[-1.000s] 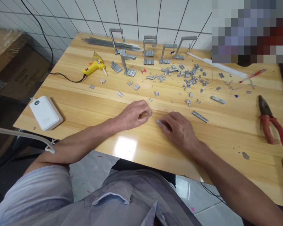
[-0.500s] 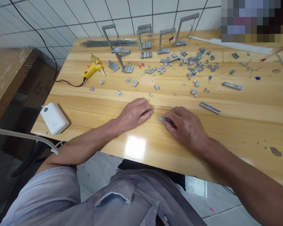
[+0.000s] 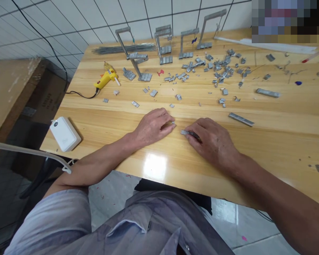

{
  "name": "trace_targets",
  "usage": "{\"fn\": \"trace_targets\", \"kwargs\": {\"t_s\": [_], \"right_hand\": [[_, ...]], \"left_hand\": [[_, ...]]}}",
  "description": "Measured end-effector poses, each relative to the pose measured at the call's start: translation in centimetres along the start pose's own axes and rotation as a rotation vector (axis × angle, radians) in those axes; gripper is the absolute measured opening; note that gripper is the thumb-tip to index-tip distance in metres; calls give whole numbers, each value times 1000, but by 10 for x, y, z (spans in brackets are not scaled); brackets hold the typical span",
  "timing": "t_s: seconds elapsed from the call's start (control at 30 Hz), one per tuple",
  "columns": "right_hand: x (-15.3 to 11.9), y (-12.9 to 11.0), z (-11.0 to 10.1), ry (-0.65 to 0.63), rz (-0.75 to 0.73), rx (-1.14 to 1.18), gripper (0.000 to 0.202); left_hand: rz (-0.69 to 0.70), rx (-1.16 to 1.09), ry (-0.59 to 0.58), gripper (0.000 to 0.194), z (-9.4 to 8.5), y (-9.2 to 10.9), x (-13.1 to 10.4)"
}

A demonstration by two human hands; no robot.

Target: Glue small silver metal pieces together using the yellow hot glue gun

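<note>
My left hand (image 3: 155, 124) rests on the wooden table with thumb and fingers pinched together. A small grey piece (image 3: 173, 122) shows at its fingertips. To the right, my right hand (image 3: 211, 140) is closed around a narrow grey strip (image 3: 184, 132), whose tip points toward my left hand; most of it is hidden under the fingers. A short gap separates the two hands. Beyond them lie a small grey scrap (image 3: 172, 105) and a folded grey piece (image 3: 178, 97). Right of my right hand lies a longer grey bar (image 3: 241, 119).
Several grey bent stands (image 3: 145, 77) line the table's back, near a bundle of thin rods (image 3: 101, 50). Grey offcuts (image 3: 224, 72) are scattered before them. A yellow glue gun (image 3: 103, 80) and a white box-shaped device (image 3: 65, 134) are at left. A cable (image 3: 29, 149) crosses by my left arm.
The camera view has shifted slightly. The small grey piece at my left fingertips shows more plainly now. My right hand keeps its hold on the strip.
</note>
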State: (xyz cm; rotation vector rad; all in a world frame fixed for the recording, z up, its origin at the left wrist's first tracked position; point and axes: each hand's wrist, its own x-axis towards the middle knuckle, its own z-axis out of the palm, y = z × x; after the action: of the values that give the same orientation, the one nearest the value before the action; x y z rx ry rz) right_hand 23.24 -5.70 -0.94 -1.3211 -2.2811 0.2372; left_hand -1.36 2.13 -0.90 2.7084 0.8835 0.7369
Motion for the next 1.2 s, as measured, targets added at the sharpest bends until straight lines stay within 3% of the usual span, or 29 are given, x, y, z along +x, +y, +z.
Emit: {"fn": "trace_targets", "kwargs": {"t_s": [0.17,0.37,0.77,0.97,1.2], "right_hand": [[-1,0,1,13,0,-12,19],[-3,1,0,5,1,-12,20],[-3,0,1,-3,0,-14,20],[-3,0,0,-12,-10,-16,21],[-4,0,-1,-14,-14,-18,18]], "left_hand": [[39,-8,24,13,0,0,2],[15,-14,-36,16,-1,0,2],[37,16,15,23,3,1,-4],[-151,-18,105,34,-3,-15,7],[-238,-252,-34,34,-17,7,10]]}}
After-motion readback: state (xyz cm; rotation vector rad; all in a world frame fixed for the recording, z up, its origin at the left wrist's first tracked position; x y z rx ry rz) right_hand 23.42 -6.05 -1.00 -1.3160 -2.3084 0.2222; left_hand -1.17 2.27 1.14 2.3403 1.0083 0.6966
